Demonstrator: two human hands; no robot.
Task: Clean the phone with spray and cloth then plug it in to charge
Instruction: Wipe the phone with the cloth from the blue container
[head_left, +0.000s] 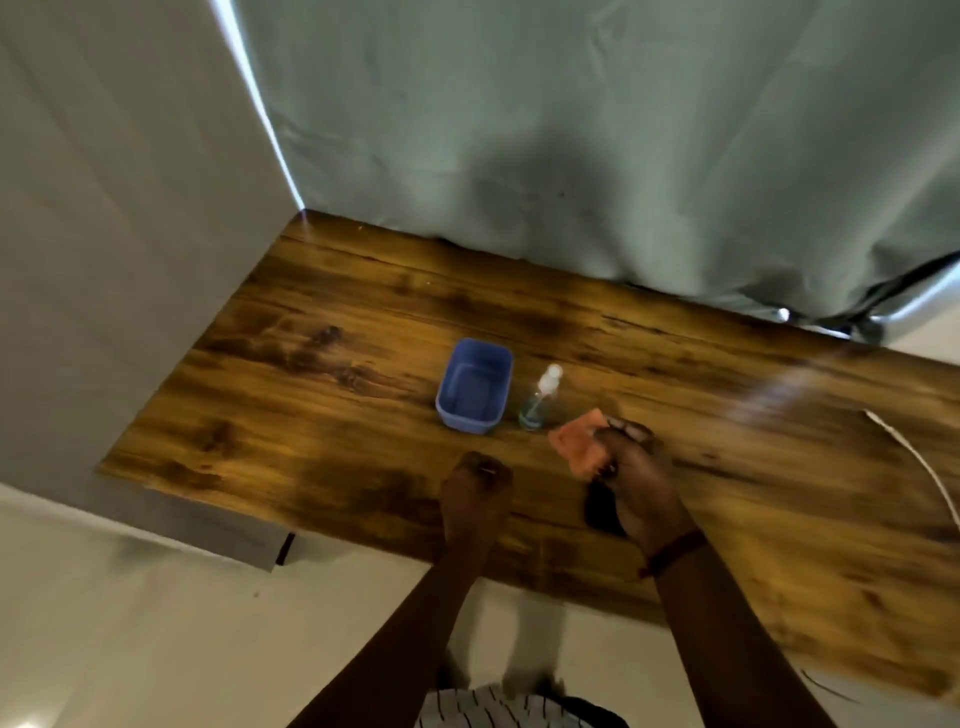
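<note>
Phone (602, 512) lies mostly hidden under right hand (636, 483), which grips orange cloth (579, 447); left hand (475, 480) clenched, empty. Risk: unbraced phone could skid toward near table (311, 364) edge, or cloth swipe tips spray bottle (540, 397).

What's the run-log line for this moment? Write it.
right hand: grips cloth, over phone | left hand: fisted | spray bottle: upright beside tub

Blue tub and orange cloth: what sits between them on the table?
The spray bottle stands between the blue tub and the orange cloth, which the right hand grips. The head view shows it.
</note>
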